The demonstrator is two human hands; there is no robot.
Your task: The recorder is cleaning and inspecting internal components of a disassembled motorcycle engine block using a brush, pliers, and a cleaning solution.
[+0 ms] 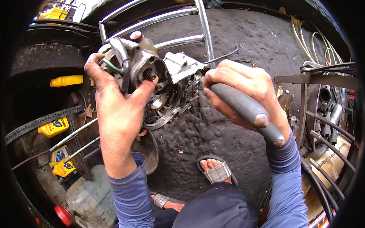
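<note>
- Casing point(176, 72): the metal engine part, above the floor point(178, 152) and in front of the tubular frame point(207, 28), its open side turned largely toward the wearer; this presumably keeps the bores in sight. What bears its weight cannot be told.
- Left hand point(119, 104): thumb and fingers set apart around the casing's left end, holding it. The spread probably serves to steady the part against force from the other side.
- Left thumb: its tip lies at the splined shaft point(149, 75), touching it or nearly so; the forefinger bends beside the green tube point(111, 66).
- Right hand point(247, 85): fingers closed around a tool point(239, 100) with two grey handles, their worn ends pointing back toward the wearer. A grip nearer the front than the ends likely favours control over leverage.
- Tool's front end: hidden by the right hand, just beside the casing's right edge; contact cannot be told.
- Bottle point(147, 43): behind the casing, apart from both hands.
- Jug point(91, 193): at lower left, with a red cap, apparently set aside from the working area.
</note>
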